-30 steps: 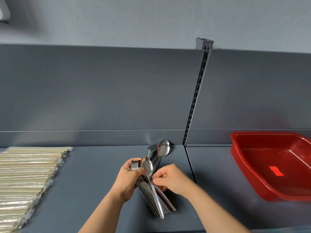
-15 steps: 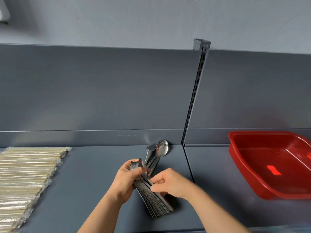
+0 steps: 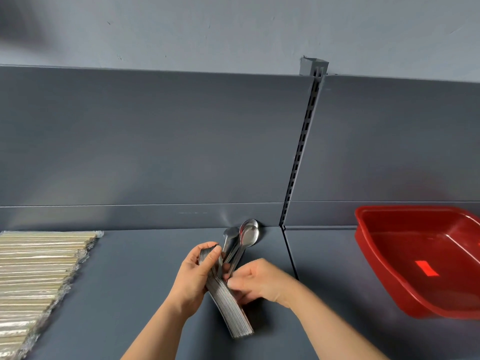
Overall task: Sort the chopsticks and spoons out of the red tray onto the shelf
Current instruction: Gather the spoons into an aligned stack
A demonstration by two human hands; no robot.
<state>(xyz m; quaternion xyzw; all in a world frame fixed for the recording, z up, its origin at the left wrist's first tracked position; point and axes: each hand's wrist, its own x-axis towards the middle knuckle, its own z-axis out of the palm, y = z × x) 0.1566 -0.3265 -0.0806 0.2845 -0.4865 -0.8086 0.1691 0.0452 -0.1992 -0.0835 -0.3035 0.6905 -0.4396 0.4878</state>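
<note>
A thick stack of metal spoons (image 3: 233, 310) stands on edge on the grey shelf (image 3: 145, 276), handles fanning toward me. My left hand (image 3: 196, 278) grips the stack near its bowl end. My right hand (image 3: 255, 281) pinches the handles of two or three loose spoons (image 3: 248, 236) whose bowls lie against the back panel. Wrapped chopsticks (image 3: 36, 279) lie in a wide row at the left. The red tray (image 3: 384, 258) sits at the right, and nothing lies in the part of it that shows.
A slotted upright post (image 3: 302, 152) splits the back panel, and a seam in the shelf runs forward from it, just right of my hands. The grey back panel rises behind everything.
The one spoon that lay on top of the stack has been pushed in with the rest. My right hand has shifted up to the loose spoons' handles. The left hand keeps its grip.
</note>
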